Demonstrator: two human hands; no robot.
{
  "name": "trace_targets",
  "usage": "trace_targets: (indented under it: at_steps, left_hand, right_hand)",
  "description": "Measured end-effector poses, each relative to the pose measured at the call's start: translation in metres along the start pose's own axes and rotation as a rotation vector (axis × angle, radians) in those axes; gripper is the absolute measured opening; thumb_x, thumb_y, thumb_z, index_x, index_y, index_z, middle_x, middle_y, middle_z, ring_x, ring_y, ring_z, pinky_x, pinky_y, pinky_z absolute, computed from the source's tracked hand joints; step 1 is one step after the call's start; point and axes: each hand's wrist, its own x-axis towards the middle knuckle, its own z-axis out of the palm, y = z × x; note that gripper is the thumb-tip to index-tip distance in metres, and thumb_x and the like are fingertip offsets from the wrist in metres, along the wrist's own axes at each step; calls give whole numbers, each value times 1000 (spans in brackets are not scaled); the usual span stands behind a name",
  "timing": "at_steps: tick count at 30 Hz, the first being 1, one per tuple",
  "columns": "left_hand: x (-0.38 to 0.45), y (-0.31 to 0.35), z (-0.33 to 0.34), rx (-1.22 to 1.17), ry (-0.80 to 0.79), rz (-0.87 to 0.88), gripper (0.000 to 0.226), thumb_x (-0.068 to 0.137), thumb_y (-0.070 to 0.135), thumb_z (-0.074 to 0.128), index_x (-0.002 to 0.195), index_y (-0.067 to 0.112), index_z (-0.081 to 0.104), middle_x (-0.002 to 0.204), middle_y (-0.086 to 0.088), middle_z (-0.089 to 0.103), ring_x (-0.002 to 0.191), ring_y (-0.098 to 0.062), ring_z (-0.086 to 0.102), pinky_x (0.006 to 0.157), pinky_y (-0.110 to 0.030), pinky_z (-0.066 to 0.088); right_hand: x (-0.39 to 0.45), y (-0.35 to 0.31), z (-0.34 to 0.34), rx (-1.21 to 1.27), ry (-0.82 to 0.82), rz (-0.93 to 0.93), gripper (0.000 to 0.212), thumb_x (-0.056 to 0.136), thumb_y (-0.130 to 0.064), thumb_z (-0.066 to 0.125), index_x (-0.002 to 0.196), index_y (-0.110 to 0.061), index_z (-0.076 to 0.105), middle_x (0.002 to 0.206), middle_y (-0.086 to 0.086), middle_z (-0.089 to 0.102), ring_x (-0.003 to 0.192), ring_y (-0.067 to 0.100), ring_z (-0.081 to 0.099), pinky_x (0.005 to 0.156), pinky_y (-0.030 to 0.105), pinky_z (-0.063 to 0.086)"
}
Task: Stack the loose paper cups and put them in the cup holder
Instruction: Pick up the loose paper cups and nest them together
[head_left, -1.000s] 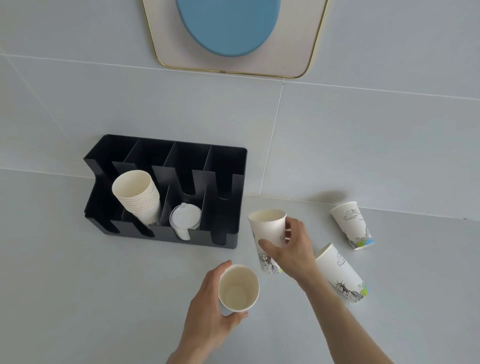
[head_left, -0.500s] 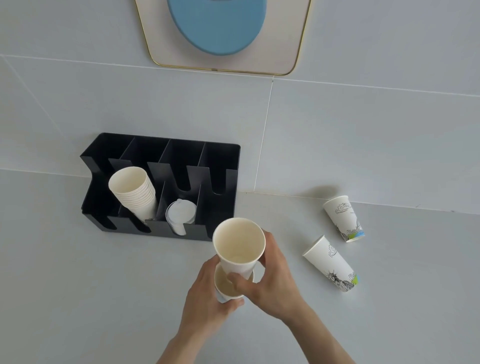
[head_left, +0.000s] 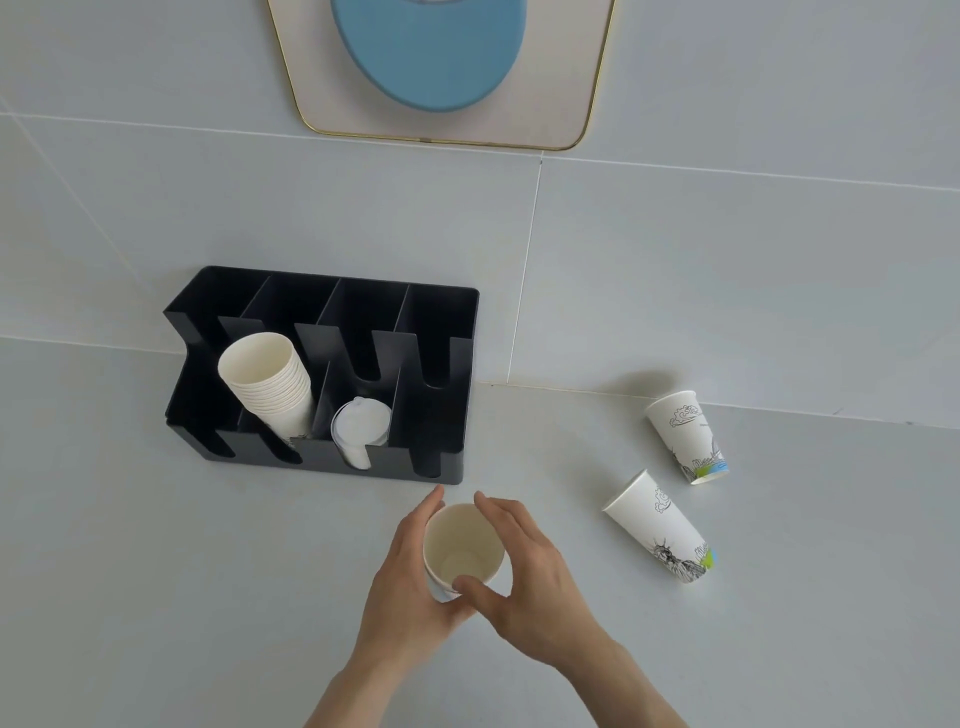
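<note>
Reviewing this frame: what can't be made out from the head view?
- How many cups are nested in the held cup: left hand and right hand cover its sides.
- Lower part of the cup stack: hidden behind the cup holder wall.
- Wall frame: top cut off by the edge.

Black plastic cup holder (head_left: 457, 312). White plain-lined paper cup stack (head_left: 267, 382) within; translucent white lids (head_left: 361, 428) beside. Two loose white paper cups (head_left: 660, 525) (head_left: 685, 434): black line drawings, green-blue base patches. Pale grey counter (head_left: 156, 571). Gold-rimmed cream panel (head_left: 561, 78), blue oval (head_left: 431, 47).
</note>
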Motion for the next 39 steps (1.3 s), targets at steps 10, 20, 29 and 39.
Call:
trace_targets:
  at_steps: [10, 20, 29, 39]
  left_hand:
    - [1, 5, -1, 7, -11, -5, 103, 58, 54, 87, 142, 57, 26, 133, 47, 39, 115, 27, 40, 82, -11, 42]
    - [6, 3, 7, -28, -7, -21, 104, 57, 44, 93, 141, 57, 33, 138, 41, 43, 118, 23, 42, 87, -20, 43]
    - [9, 4, 4, -18, -24, -2, 104, 57, 45, 92, 141, 56, 33, 138, 37, 45, 121, 19, 43, 90, -21, 44]
    - [8, 7, 5, -31, 1, 0, 104, 56, 49, 90, 143, 54, 33, 136, 36, 47, 121, 17, 44, 88, -20, 44]
  right_hand:
    - [9, 20, -17, -43, 69, 6, 77, 83, -52, 73, 149, -22, 46, 140, -11, 53, 123, 8, 57, 100, 26, 49]
    - [32, 135, -100, -408, 196, 583, 99, 78, -49, 83, 152, -8, 33, 151, 10, 43, 139, 30, 42, 104, 41, 43]
    - [29, 146, -85, -435, 94, 611, 96, 78, -46, 81, 152, -14, 29, 146, 6, 47, 132, 28, 49, 101, 38, 45]
    - [40, -8, -97, 273, 323, 27, 93, 72, -45, 83, 150, -28, 35, 140, -8, 51, 127, 14, 54, 99, 22, 49]
